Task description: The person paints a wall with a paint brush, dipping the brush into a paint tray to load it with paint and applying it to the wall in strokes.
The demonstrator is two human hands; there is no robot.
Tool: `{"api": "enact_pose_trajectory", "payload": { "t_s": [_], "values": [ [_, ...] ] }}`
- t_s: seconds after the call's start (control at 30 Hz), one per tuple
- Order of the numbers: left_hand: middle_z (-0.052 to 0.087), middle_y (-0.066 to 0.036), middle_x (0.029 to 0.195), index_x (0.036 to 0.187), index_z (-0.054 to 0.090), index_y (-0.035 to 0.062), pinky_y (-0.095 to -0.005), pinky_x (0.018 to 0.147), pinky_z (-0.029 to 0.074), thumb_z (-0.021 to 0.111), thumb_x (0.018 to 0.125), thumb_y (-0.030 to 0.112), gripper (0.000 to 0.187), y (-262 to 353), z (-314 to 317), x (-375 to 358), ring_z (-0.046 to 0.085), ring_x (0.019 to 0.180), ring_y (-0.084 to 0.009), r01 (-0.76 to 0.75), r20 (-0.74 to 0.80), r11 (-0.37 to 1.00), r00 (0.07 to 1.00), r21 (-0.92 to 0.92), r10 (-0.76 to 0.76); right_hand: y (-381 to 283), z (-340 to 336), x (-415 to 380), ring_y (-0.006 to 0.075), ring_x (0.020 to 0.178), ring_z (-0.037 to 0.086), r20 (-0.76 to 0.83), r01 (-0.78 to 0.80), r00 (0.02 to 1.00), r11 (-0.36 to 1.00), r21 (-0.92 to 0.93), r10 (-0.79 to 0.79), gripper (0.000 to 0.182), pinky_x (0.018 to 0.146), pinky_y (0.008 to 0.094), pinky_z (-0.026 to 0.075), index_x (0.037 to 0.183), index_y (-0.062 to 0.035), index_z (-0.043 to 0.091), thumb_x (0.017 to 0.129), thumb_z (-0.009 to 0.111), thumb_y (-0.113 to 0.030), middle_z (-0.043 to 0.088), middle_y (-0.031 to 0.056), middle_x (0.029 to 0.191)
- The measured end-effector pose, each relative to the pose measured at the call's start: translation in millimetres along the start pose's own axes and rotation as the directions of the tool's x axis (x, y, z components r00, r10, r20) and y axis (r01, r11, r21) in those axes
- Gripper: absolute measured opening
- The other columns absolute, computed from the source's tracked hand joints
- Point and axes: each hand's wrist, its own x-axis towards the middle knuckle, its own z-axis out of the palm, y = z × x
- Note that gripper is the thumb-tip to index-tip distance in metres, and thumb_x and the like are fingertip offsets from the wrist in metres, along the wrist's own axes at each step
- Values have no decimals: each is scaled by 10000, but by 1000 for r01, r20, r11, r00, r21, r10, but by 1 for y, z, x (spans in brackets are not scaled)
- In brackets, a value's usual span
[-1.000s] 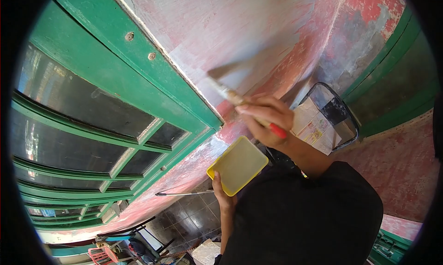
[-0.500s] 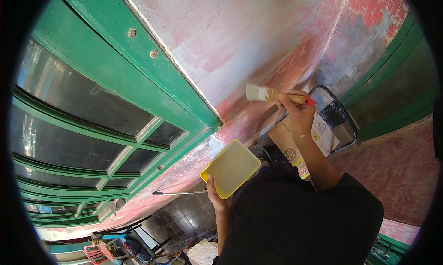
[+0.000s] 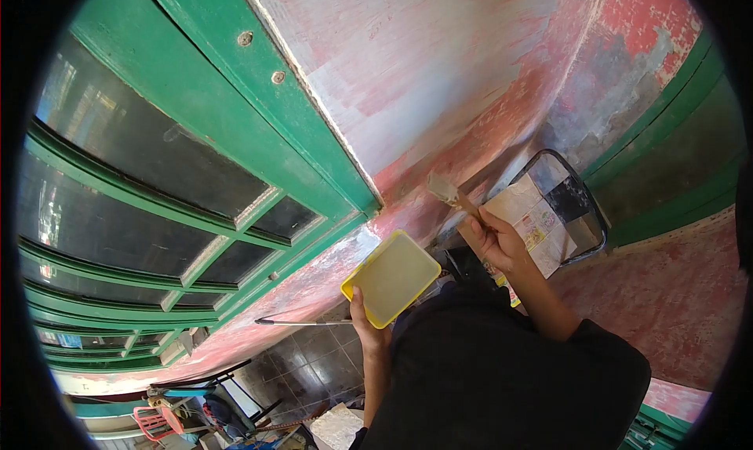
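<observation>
My left hand (image 3: 369,324) grips a yellow-rimmed plastic tub (image 3: 396,281) by its lower left side, thumb over the rim. Pale, whitish liquid fills the tub's inside. In my right hand (image 3: 502,242) is a paintbrush (image 3: 464,205), fingers closed round its handle; the bristles point up and left, toward the wall. The wall (image 3: 392,81) ahead has faded red paint with pale whitish strokes over it. The brush tip overlaps the red part of that wall in this view.
A green window frame (image 3: 302,164) with glass panes runs along the left. Behind my right hand stands a black-framed chair (image 3: 600,215) with cardboard (image 3: 541,207) on it. A thin rod (image 3: 302,322) crosses above the tiled floor (image 3: 314,364). Lower left, a red chair (image 3: 157,420) stands among clutter.
The brush has come down and turned, its bristles now angled up-left rather than level. My right hand has rotated and lowered slightly. The tub stays nearly where it was.
</observation>
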Motion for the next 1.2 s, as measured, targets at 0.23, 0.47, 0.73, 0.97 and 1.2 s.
{"api": "enact_pose_trajectory", "payload": {
  "t_s": [0.23, 0.47, 0.73, 0.97, 1.2],
  "values": [
    [590, -127, 1309, 1396, 474, 14, -374, 1026, 443, 490, 1022, 447, 573, -3, -7, 5, 576, 1209, -237, -12, 0, 1000, 1000, -7, 12, 7, -2, -8, 253, 992, 708, 143, -283, 952, 955, 88, 270, 275, 827, 278, 632, 1165, 77, 600, 1033, 550, -159, 683, 184, 1111],
    [612, -103, 1252, 1352, 505, 9, -351, 990, 467, 508, 1017, 452, 555, -1, -7, -1, 599, 1156, -199, -66, -61, 998, 996, 2, 66, 3, 21, -10, 219, 853, 707, 249, -220, 926, 941, -258, 284, 309, 720, 271, 597, 1263, 52, 558, 1046, 528, -166, 680, 127, 989],
    [607, -107, 1265, 1355, 501, 6, -352, 993, 467, 509, 1017, 457, 563, 4, -5, -14, 599, 1159, -205, -83, -77, 996, 994, -15, 82, -9, 80, 0, 229, 652, 622, 539, 472, 839, -390, -791, -76, 214, 575, 325, 460, 1016, 6, 670, 965, 660, -201, 671, 117, 788],
    [606, -107, 1263, 1352, 501, 0, -355, 1001, 458, 516, 1014, 452, 564, -3, -13, -18, 596, 1161, -205, -87, -103, 996, 991, -30, 83, 11, 100, 22, 327, 625, 615, 774, 584, 609, -563, -584, -172, 220, 574, 398, 470, 916, -31, 712, 916, 701, -252, 647, 145, 741],
    [612, -107, 1247, 1349, 504, -1, -353, 999, 456, 529, 1008, 454, 569, -2, -14, -23, 596, 1156, -200, -92, -118, 995, 989, -27, 88, 12, 119, 28, 324, 597, 614, 735, 501, 666, -652, -570, -131, 256, 544, 405, 456, 887, -49, 737, 897, 722, -305, 640, 144, 703]
  ]
}}
